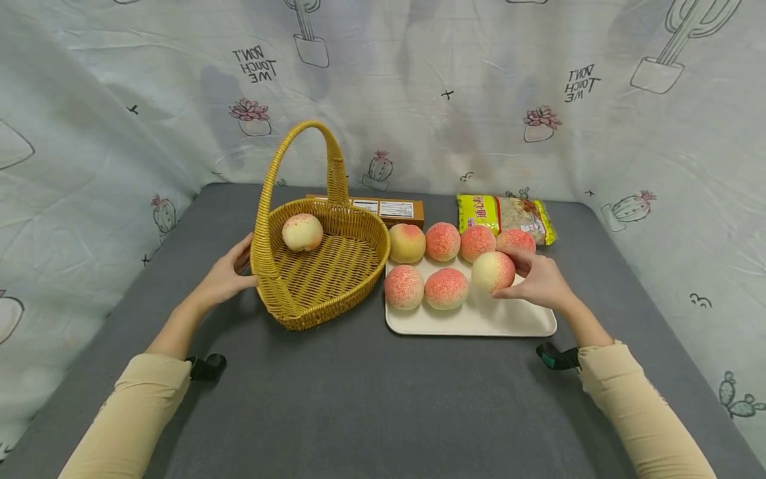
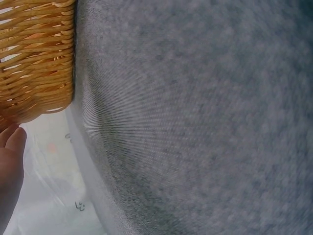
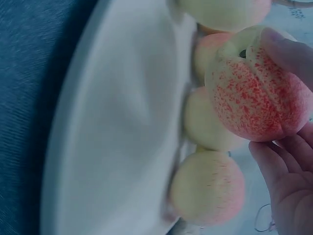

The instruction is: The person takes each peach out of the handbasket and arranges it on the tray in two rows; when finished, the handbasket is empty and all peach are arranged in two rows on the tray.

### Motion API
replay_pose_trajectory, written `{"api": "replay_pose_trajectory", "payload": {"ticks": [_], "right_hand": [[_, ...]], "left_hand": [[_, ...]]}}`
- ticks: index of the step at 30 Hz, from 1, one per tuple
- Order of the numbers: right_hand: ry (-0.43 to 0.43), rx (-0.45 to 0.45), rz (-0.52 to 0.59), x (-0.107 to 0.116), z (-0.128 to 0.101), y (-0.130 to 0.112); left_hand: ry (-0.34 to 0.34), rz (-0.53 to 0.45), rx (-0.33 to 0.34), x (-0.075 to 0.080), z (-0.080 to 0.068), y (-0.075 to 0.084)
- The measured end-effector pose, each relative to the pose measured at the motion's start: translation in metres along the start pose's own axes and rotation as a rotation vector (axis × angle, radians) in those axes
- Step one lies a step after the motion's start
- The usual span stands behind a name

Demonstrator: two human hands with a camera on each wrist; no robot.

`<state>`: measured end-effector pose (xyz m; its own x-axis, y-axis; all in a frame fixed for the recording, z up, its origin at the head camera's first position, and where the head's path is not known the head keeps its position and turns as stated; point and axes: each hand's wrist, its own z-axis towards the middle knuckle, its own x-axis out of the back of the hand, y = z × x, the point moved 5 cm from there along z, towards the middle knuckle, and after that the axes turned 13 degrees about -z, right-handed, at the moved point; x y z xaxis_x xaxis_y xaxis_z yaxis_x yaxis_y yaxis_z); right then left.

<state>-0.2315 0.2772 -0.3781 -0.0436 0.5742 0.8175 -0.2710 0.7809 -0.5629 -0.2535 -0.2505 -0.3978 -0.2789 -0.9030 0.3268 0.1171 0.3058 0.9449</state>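
Your right hand [image 1: 538, 283] held a round pink-and-cream peach [image 1: 493, 271], fingers curled round it, just above the right part of the flat white tray [image 1: 479, 319]. Six more peaches [image 1: 445, 288] sat on the tray, to the left and far side. Your left hand [image 1: 226, 276] rested on the left rim of the yellow woven basket [image 1: 335, 279], fingers nearly straight. One peach in the basket [image 1: 302, 232] lay at its far side.

left hand [image 1: 224, 276] flat, right hand [image 1: 538, 279] curled gripping
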Motion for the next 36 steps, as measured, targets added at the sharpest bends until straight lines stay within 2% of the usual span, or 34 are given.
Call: {"api": "replay_pose_trajectory", "payload": {"ticks": [10,17,20,27,32,36], "right_hand": [[0.039,0.047,-0.108,-0.011,0.003,0.006],[0.054,0.143,-0.210,-0.020,0.005,0.000],[0.012,0.145,-0.156,-0.018,0.004,-0.002],[-0.160,0.028,0.070,-0.007,0.000,0.004],[-0.296,-0.013,0.061,-0.013,-0.003,0.011],[-0.301,-0.009,0.038,-0.017,-0.003,0.014]], "left_hand": [[-0.004,-0.003,0.008,-0.001,0.001,-0.002],[0.000,-0.005,0.013,-0.001,0.001,-0.001],[-0.001,-0.002,0.016,-0.001,0.002,0.000],[-0.002,-0.015,0.011,0.000,0.001,0.001],[0.000,-0.014,0.008,0.001,0.001,0.000],[0.002,-0.006,0.009,0.001,0.001,0.000]]}}
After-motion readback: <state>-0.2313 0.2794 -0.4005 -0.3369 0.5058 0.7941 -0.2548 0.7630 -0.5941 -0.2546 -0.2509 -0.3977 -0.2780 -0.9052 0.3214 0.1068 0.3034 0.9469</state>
